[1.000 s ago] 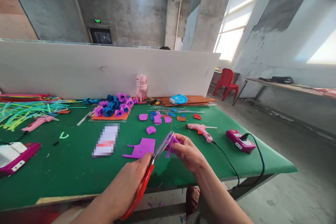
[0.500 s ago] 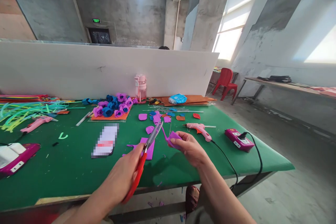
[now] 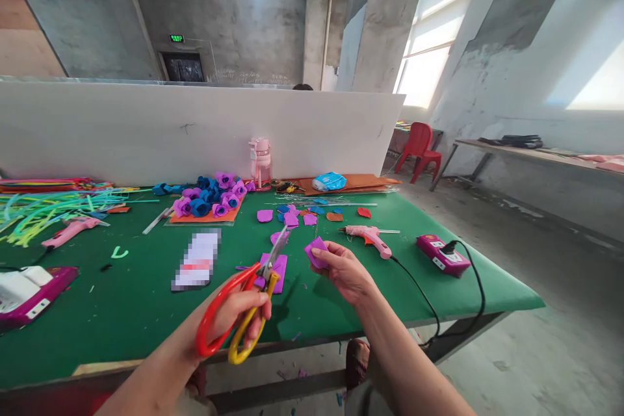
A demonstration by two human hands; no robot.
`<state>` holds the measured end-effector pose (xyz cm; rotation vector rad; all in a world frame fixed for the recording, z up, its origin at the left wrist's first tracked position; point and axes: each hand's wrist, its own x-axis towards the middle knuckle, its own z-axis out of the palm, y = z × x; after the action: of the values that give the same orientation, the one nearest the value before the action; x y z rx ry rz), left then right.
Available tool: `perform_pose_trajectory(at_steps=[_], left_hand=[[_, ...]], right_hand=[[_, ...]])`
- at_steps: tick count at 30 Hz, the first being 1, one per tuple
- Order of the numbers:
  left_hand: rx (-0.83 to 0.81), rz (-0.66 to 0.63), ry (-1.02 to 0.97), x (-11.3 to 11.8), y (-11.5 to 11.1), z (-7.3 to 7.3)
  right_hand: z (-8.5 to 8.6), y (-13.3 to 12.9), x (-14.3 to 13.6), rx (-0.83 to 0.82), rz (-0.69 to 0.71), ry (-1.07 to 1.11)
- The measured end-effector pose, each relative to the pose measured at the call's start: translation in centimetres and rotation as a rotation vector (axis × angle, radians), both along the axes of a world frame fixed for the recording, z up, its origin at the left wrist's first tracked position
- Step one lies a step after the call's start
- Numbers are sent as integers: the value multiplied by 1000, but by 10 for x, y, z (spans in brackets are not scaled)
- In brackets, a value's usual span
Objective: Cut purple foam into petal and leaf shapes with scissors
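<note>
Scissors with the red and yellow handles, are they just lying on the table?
No, the left hand is holding the scissors, with fingers through the handles.

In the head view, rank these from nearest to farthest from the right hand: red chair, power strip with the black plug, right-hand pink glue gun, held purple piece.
1. Purple piece: in the right hand.
2. Pink glue gun: just beyond the hand.
3. Power strip: right side of the table.
4. Red chair: beyond the table.

Scissors slant upward near a small, raised purple square.
</note>
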<state>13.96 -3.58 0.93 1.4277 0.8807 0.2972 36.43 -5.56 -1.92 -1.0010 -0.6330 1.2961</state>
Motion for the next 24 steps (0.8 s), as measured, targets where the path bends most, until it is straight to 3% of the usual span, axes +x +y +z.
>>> perform_pose_trajectory(at_steps=[3,6,10,16,21,24], left_hand=[[159,218,-103,7,0,3],[309,377,-120,13,4,4],[393,347,-62,12,12,0],[267,288,-220,9,6,-1],[424,267,-164,15,0,2],[412,239,-197,19,-2,3]], right_hand=[[-9,4,-17,0,-144,83],[-16,7,-35,1,-186,155],[-16,6,-50,37,-114,205],[-12,-2,-55,51,51,200],[-10,-12,-64,37,184,171],[-11,-14,-68,33,214,166]])
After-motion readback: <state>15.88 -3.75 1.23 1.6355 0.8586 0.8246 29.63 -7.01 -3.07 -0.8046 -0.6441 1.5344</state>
